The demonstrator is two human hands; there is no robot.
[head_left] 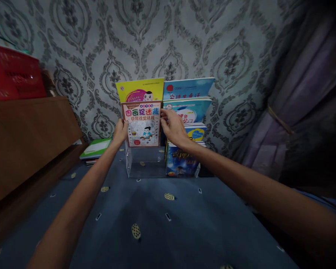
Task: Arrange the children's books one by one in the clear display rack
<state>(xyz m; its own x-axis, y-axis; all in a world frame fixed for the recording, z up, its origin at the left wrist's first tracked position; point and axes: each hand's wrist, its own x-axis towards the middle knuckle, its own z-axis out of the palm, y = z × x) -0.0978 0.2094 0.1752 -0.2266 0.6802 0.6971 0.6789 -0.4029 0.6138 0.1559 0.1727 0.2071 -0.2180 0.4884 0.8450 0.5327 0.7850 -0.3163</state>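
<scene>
A brown-bordered picture book [142,129] stands upright in the left half of a clear acrylic book rack [145,170]. Its left edge is pinched by my left hand [120,131], fingers closed. On its upper right edge is my right hand [173,125], with the thumb and fingers closed there. Behind it rises a yellow book [140,87]. The rack's right half holds a blue book [190,86] at the back, a teal book [204,107] before it, a book with a yellow and blue cover [197,133], and dark blue books [180,164] in front.
A green book [96,147] tops a low pile left of the rack. Farther left, a red box [15,74] sits on a wooden cabinet [30,138]. A tied purple curtain [277,112] hangs at right. Patterned dark blue cloth [151,213] lies under the rack, with wallpaper behind.
</scene>
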